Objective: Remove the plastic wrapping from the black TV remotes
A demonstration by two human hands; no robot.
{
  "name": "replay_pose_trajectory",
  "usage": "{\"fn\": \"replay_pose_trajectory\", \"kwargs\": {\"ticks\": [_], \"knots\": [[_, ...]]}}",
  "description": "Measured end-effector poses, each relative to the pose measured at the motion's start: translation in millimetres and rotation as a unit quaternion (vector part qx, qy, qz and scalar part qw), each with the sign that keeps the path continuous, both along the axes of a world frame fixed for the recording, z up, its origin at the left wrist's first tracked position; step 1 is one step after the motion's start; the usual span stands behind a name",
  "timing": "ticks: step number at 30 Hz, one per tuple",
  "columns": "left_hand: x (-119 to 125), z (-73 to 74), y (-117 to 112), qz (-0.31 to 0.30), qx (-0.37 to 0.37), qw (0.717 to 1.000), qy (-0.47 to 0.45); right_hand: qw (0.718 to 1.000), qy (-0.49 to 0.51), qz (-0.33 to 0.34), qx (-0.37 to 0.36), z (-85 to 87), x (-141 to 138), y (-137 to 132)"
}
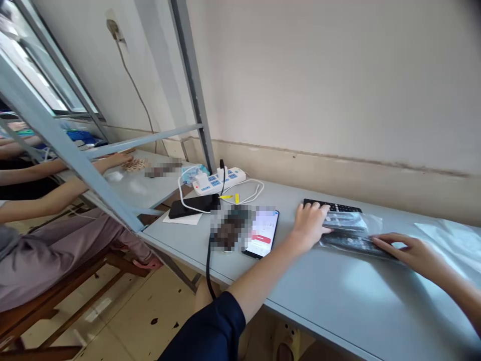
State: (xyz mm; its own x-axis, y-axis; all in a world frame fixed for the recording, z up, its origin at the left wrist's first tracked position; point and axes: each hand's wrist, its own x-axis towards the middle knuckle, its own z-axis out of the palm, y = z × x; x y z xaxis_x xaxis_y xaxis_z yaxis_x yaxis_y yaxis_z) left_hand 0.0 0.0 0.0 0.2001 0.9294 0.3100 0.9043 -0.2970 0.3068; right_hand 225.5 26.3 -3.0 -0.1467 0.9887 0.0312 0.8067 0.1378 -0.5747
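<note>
A black remote control (349,208) with rows of small buttons lies at the back of the table. In front of it are a remote in clear plastic (345,220) and a longer dark remote in a clear plastic bag (353,241). My left hand (310,223) is bent over the left ends of these, fingertips at the black remote and thumb by the plastic wrapping. The fingers of my right hand (409,250) are closed on the right part of the nearer bagged remote. Glare on the plastic hides some detail.
A lit phone (265,233) lies left of my forearm, beside a blurred-out object. Behind are a dark phone (195,204), a white power strip (220,180) and cables. Clear plastic (451,245) lies at right. Past a metal post (75,135), other people's arms rest on another table.
</note>
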Motion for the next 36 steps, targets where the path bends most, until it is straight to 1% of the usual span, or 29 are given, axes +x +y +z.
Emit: {"fn": "replay_pose_trajectory", "kwargs": {"ticks": [3,8,12,16,21,24,27,29,33,36], "knots": [[-0.1,0.0,1.4,-0.005,-0.018,1.0,-0.006,0.998,0.01,0.058,0.009,-10.1,9.9,4.2],[0.0,2.9,-0.1,-0.011,-0.054,0.998,-0.01,0.994,-0.017,0.105,-0.015,-20.4,30.4,14.7],[-1.9,5.7,-1.5,-0.022,-0.084,0.996,-0.016,0.987,-0.036,0.156,-0.027,-20.2,39.2,17.6],[-4.3,6.7,-2.2,-0.026,-0.102,0.994,-0.023,0.98,-0.033,0.188,-0.062,-13.5,38.5,12.3],[-0.1,1.4,-0.4,-0.049,-0.122,0.991,-0.014,0.976,-0.025,0.198,-0.092,-2.5,28.7,2.2],[4.8,-2.9,-0.1,-0.058,-0.128,0.99,-0.002,0.979,-0.021,0.181,-0.088,-4.1,26.1,1.6],[7.6,-6.0,-0.7,-0.051,-0.131,0.99,0.008,0.983,-0.012,0.165,-0.075,-8.8,25.7,3.6],[8.5,-7.1,-1.1,-0.048,-0.134,0.99,0.011,0.984,-0.009,0.162,-0.076,-8.5,24.3,3.7],[9.7,-7.0,-1.0,-0.044,-0.145,0.988,0.011,0.982,-0.016,0.164,-0.097,1.8,19.0,-1.1],[9.0,-4.9,-0.8,-0.042,-0.152,0.987,0.005,0.98,-0.003,0.168,-0.104,7.8,15.6,-5.4]]}}
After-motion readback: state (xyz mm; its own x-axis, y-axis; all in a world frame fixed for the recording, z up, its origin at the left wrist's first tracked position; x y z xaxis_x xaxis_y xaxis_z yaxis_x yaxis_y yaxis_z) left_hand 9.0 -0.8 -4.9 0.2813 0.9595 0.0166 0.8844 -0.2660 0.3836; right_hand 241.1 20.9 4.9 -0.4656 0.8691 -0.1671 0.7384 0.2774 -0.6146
